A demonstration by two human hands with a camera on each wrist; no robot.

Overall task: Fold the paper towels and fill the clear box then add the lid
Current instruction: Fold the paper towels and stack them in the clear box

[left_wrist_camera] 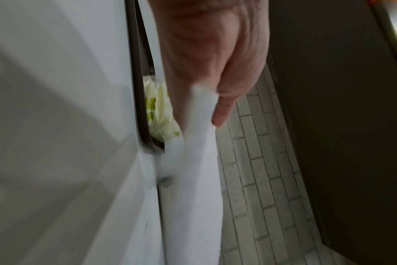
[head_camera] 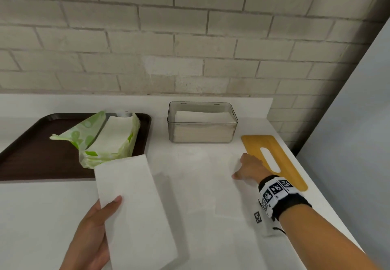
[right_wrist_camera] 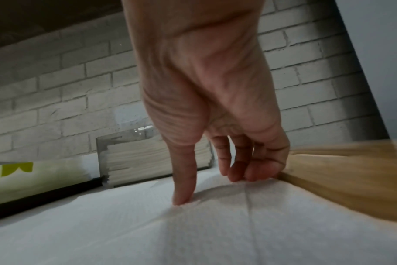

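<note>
Standing at a white counter point(head_camera: 211, 227) against a pale brick wall point(head_camera: 190, 37), a person works with two bare hands. The left hand point(head_camera: 92, 234) pinches a folded paper towel point(head_camera: 135, 206) by its near left edge, thumb on top and fingers underneath, and holds it lifted just above the counter at the lower left; the left wrist view shows the thumb point(left_wrist_camera: 224, 107) clamped on the towel's edge point(left_wrist_camera: 193, 161). The right hand point(head_camera: 249, 168), with a black and white marker-patterned band point(head_camera: 276, 191) on its wrist, reaches forward and rests on a second paper towel point(head_camera: 221, 185) lying flat on the counter. In the right wrist view its thumb tip point(right_wrist_camera: 181, 197) and loosely bent fingertips point(right_wrist_camera: 249, 174) press down on that flat sheet point(right_wrist_camera: 193, 229), which puckers slightly under them; nothing is gripped. The clear box point(head_camera: 202, 122) stands at the back of the counter near the wall, open on top and already stacked most of the way up with folded towels. Its flat wooden lid point(head_camera: 274, 157), with a long oval slot, lies on the counter just right of the right hand, and the outer fingers seem to touch its edge. To the left, a dark brown tray point(head_camera: 31, 153) holds an opened green and white towel package point(head_camera: 105, 138).
</note>
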